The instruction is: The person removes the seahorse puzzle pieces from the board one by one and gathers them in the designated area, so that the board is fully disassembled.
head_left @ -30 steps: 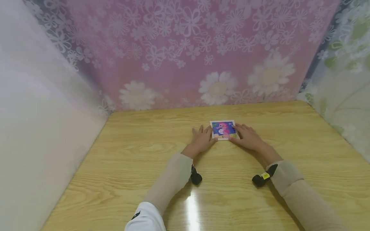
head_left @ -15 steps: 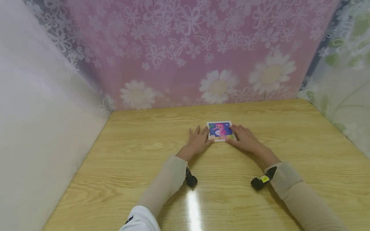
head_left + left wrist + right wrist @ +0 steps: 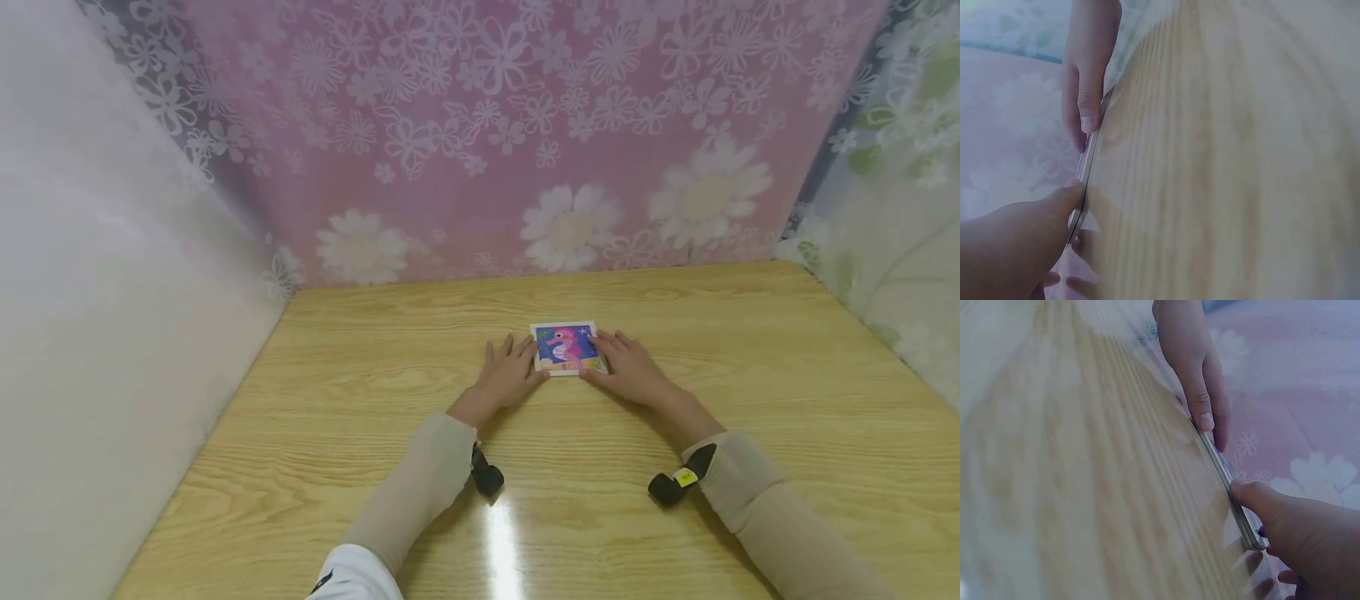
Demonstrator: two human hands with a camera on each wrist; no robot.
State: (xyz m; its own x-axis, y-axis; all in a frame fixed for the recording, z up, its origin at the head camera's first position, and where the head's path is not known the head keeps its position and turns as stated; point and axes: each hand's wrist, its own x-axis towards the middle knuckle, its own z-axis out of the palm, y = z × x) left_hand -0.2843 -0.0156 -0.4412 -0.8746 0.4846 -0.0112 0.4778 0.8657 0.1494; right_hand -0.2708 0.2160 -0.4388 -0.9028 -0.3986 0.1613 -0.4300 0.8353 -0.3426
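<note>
A small square picture board point(image 3: 567, 347) lies on the wooden table, showing a pink seahorse on blue inside a white border. Its thin layered edge point(image 3: 1235, 506) shows in the right wrist view. My left hand point(image 3: 506, 377) rests along the board's left side, fingers fairly straight and spread, thumb at the near left corner. At the other side, my right hand point(image 3: 632, 371) touches the border with extended fingers, its thumb at the near right corner. In the left wrist view, the left thumb point(image 3: 1066, 197) lies against the near edge, and the right hand point(image 3: 1088, 69) meets the far end.
Wood-grain table point(image 3: 360, 467) extends around the board. Behind it stands a pink flowered curtain point(image 3: 465, 167). A pale sheet point(image 3: 112, 292) walls the left side, and a leaf-patterned one point(image 3: 900, 250) the right. Black wrist cameras point(image 3: 487, 479) hang under both forearms.
Both hands and the board have shifted together a little to the left and nearer to me. The board stays flat, with a hand at each side.
</note>
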